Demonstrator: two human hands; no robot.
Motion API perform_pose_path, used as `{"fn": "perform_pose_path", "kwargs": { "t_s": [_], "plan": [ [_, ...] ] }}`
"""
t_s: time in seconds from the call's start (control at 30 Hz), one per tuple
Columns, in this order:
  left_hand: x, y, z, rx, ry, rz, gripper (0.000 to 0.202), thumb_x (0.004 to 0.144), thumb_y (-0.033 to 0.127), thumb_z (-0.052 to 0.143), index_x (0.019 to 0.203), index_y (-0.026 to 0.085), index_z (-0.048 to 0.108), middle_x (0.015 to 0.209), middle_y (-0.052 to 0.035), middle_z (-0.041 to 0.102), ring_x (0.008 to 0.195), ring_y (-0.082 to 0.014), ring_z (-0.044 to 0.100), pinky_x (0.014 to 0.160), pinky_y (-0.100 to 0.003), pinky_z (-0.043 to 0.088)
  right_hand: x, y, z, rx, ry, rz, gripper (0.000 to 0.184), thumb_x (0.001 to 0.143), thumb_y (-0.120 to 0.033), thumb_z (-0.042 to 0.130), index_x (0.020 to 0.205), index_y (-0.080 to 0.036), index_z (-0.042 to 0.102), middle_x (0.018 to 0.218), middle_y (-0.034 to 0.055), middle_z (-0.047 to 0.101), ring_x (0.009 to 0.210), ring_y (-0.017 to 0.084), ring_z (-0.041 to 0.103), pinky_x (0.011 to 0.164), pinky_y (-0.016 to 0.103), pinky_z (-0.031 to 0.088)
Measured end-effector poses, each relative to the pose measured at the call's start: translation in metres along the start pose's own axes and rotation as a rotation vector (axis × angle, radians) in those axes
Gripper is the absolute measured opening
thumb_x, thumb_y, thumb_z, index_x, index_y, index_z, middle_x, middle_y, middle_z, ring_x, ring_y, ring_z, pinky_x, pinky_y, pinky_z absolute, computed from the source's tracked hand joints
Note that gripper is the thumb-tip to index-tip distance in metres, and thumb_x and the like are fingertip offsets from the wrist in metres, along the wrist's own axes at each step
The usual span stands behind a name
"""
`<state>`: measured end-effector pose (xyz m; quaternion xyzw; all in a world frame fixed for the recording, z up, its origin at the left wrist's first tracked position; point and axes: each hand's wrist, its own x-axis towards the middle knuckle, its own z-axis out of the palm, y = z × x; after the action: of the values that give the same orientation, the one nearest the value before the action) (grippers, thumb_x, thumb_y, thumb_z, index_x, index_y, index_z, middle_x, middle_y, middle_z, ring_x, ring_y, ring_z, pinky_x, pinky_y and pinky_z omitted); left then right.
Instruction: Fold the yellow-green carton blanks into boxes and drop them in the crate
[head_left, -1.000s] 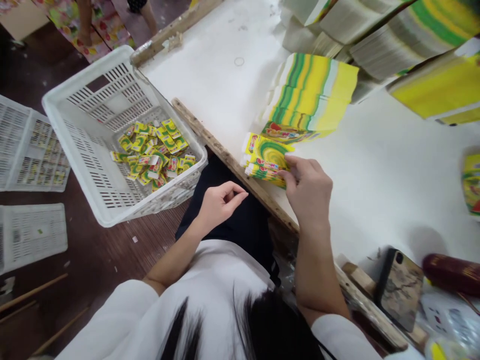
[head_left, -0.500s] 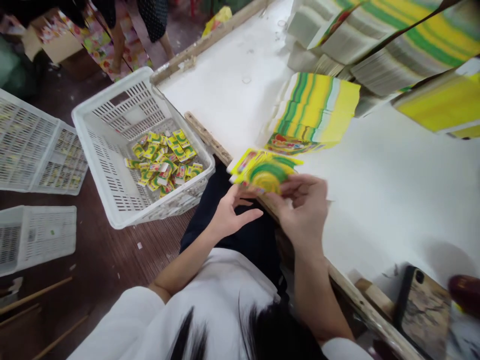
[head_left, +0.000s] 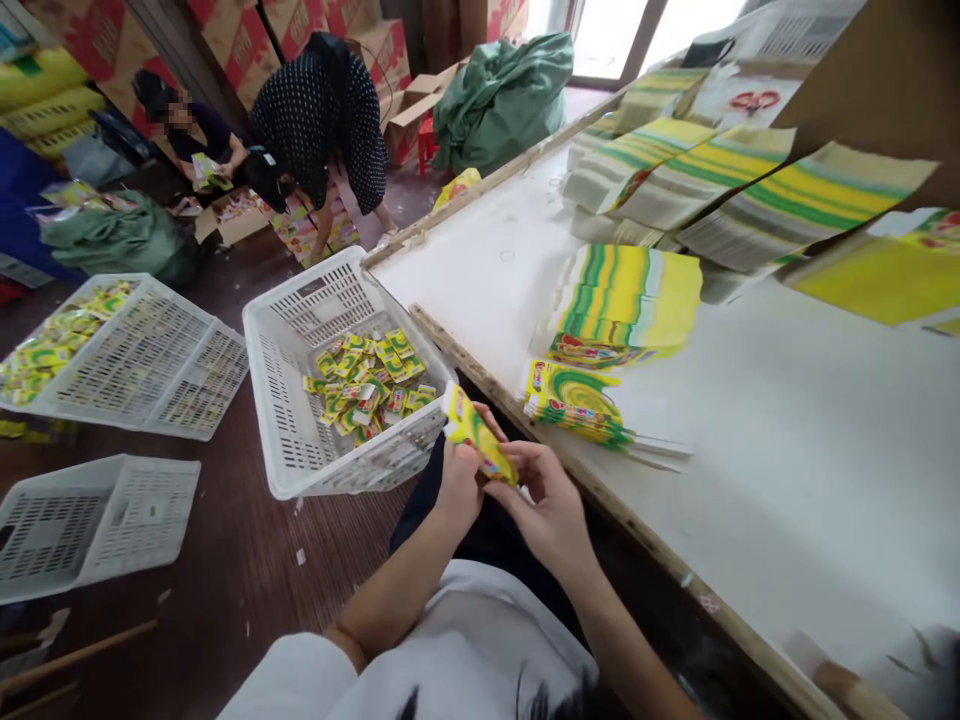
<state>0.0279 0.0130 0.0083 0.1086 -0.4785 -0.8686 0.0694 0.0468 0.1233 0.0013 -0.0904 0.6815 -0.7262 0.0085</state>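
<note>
A yellow-green carton (head_left: 480, 440) is sitting just below the centre of the frame, lifted off the desk (head_left: 787, 450) and tilting down to the right over the person's lap. Both hands are grasping it: the left hand (head_left: 459, 488) is pinching its lower left edge, and the right hand (head_left: 553, 512) is closing its fingers on the lower right end. Whether it is already being folded open is too small to tell. Just to its left, a white basket (head_left: 274, 400) is holding a loose heap of finished boxes (head_left: 367, 385) that is covering only part of its floor, so a modest share of the work seems to be done. To the right of the carton, a small stack (head_left: 574, 400) of flat cartons is lying at the desk's near edge, with a fanned stack (head_left: 626, 300) just beyond it and longer rows (head_left: 750, 190) running across the upper right, so far more appears to be waiting than is finished. At the left of the frame a second basket (head_left: 127, 350) is carrying more yellow pieces, and a third (head_left: 82, 520) is lying at the lower left. In the upper left, two other people (head_left: 322, 110) are bending over things on the floor.
</note>
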Motion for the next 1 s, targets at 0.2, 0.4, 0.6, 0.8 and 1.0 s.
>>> {"fn": "perform_pose_path", "kwargs": {
  "t_s": [0.2, 0.4, 0.6, 0.8, 1.0],
  "plan": [
    [-0.008, -0.009, -0.01, 0.182, -0.02, 0.063, 0.036, 0.081, 0.052, 0.077, 0.089, 0.018, 0.069, 0.081, -0.0016, 0.069, 0.074, -0.0142, 0.064, 0.076, -0.028, 0.053, -0.002, 0.0, -0.03, -0.087, 0.085, -0.108, 0.005, 0.088, -0.027, 0.072, 0.087, -0.022, 0.071, 0.079, -0.0003, 0.073, 0.07, 0.015, 0.068, 0.064, 0.027, 0.057],
    [-0.028, 0.032, -0.002, 0.676, 0.02, 0.708, 0.04, 0.088, 0.03, 0.073, 0.125, 0.024, 0.059, 0.121, -0.007, 0.066, 0.115, -0.0201, 0.064, 0.101, -0.036, 0.052, 0.001, -0.011, -0.06, -0.714, 0.311, -0.501, 0.016, 0.091, -0.016, 0.069, 0.102, -0.025, 0.077, 0.09, 0.0028, 0.076, 0.082, 0.019, 0.067, 0.078, 0.034, 0.054],
    [-0.032, 0.055, 0.005, 1.248, -0.557, 0.439, 0.091, 0.067, 0.046, 0.088, 0.143, 0.019, 0.045, 0.142, -0.0181, 0.056, 0.134, -0.0356, 0.054, 0.112, -0.052, 0.046, -0.011, -0.022, -0.054, -0.847, 0.024, -0.735, 0.026, 0.093, -0.008, 0.063, 0.104, -0.028, 0.075, 0.091, -0.0002, 0.076, 0.098, 0.02, 0.066, 0.114, 0.048, 0.039],
    [-0.033, 0.029, 0.001, 1.238, -0.437, 0.224, 0.063, 0.07, 0.036, 0.083, 0.123, 0.02, 0.053, 0.115, -0.0093, 0.066, 0.104, -0.0289, 0.067, 0.09, -0.042, 0.055, -0.027, -0.01, -0.052, -0.44, 0.332, -0.401, 0.076, 0.086, -0.037, 0.075, 0.153, -0.027, 0.04, 0.151, 0.0147, 0.05, 0.142, 0.033, 0.048, 0.115, 0.055, 0.044],
    [-0.05, 0.008, 0.01, 1.196, -0.546, 0.466, 0.068, 0.069, 0.024, 0.078, 0.131, 0.025, 0.048, 0.121, -0.0097, 0.063, 0.111, -0.0302, 0.064, 0.094, -0.042, 0.052, -0.035, -0.01, -0.035, 0.199, 0.018, 0.14, 0.047, 0.097, -0.041, 0.053, 0.143, -0.029, 0.055, 0.143, 0.0085, 0.063, 0.137, 0.027, 0.057, 0.114, 0.049, 0.048]
  ]
}}
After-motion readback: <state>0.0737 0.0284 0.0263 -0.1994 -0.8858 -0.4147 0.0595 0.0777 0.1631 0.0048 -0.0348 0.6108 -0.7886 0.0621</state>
